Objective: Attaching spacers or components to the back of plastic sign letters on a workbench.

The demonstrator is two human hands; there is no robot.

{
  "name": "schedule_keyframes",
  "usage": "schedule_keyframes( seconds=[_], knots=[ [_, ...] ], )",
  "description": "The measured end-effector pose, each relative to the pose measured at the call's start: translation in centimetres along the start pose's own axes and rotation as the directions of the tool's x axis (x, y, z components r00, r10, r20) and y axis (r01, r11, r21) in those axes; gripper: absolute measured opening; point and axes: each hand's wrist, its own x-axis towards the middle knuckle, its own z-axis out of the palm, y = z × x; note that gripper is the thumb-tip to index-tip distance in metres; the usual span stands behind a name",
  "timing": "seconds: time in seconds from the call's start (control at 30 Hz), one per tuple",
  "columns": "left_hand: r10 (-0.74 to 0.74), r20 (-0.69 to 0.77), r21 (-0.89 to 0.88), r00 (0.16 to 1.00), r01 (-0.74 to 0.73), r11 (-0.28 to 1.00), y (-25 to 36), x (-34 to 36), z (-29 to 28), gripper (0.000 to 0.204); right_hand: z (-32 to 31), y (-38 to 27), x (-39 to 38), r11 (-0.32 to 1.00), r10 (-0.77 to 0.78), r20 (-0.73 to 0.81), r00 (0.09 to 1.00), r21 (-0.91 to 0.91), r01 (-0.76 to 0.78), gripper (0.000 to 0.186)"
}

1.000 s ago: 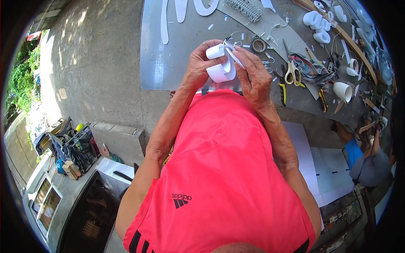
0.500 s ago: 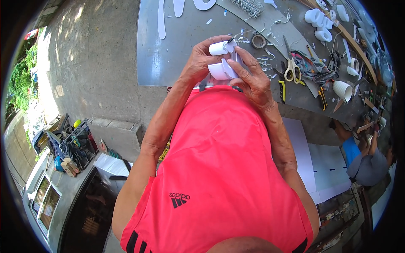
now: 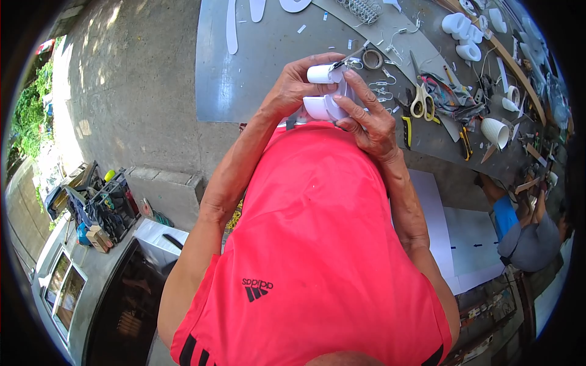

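Note:
Close to the table's near edge, I hold a white curved plastic piece [image 3: 316, 108] with rounded walls, shaped like a hollow raised letter. My left hand [image 3: 292, 86] grips its left side, with fingers round the upper curve and the thumb in the gap. The fingers of my right hand [image 3: 373, 125] press against its right side. At its top, a thin dark strip or wire [image 3: 347, 61] sticks out towards a roll of tape [image 3: 372, 59]; its exact kind is unclear. The inside of the piece is partly hidden by my fingers.
On the grey metal table [image 3: 223, 91] lie scissors [image 3: 422, 102], a yellow-handled tool [image 3: 407, 131], a utility knife [image 3: 466, 143], a ribbed white cup [image 3: 495, 132], wired white modules [image 3: 382, 85] and white letter pieces [image 3: 469, 50]. Another person [image 3: 531, 244] is at the right.
The white piece has turned slightly in my hands and shifted a little to the right. The dark strip at its top now shows longer, and my right fingers have moved slightly down.

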Motion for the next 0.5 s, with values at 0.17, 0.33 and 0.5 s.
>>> schedule_keyframes(
  seconds=[0.17,0.33,0.5],
  knots=[
    [-0.035,-0.006,-0.032,0.999,0.035,0.999,-0.6,0.2,-0.6,0.058,0.3,-0.6,-0.1,0.945,0.206,-0.052,0.977,0.268,-0.186,0.037],
    [-0.199,-0.134,0.067,0.971,0.209,0.976,-0.1,-0.4,-0.2,0.068,0.6,0.0,0.3,0.779,0.357,-0.046,0.933,0.566,-0.270,0.041],
    [-0.215,-0.239,0.047,0.947,0.233,0.971,0.4,-1.6,-0.9,0.060,0.8,0.2,0.5,0.563,0.494,0.021,0.869,0.754,-0.338,0.046]
  ],
)
